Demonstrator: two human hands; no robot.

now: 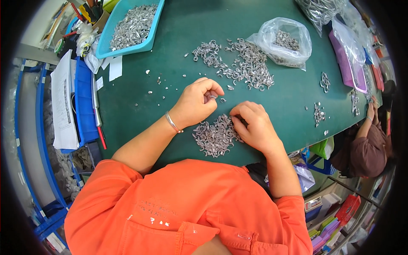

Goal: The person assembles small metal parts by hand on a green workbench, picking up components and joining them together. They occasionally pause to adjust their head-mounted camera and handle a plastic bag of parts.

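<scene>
The left hand [196, 102] rests on the dark green worktop [178, 51] with thumb and forefinger pinched together on one small silver metal ring-shaped part [211, 97]. The right hand [254, 126] lies curled, fingers drawn together, at the right edge of the near heap of small silver metal parts [216, 137], touching it; whether it grips a piece cannot be told, since the fingertips are turned under.

Handling, as a judgement: each part looks light, rigid and smooth, so it should slip readily and is best taken across its outer rim between two fingertips. Heaped pieces appear interlocked and may lift in clusters.

A second, wider scatter of the same silver parts [244, 63] lies farther back, beside a clear plastic bag of parts [284, 42]. A light blue plastic basket [155, 23] holding more parts stands at the far left. A purple flat tray in clear wrap [346, 63] lies at the right edge.

Hard to make out: the exact shape of a single part, and the loose specks between the heaps. A co-worker's sleeve [367, 146] is cut off at the right rim.
</scene>
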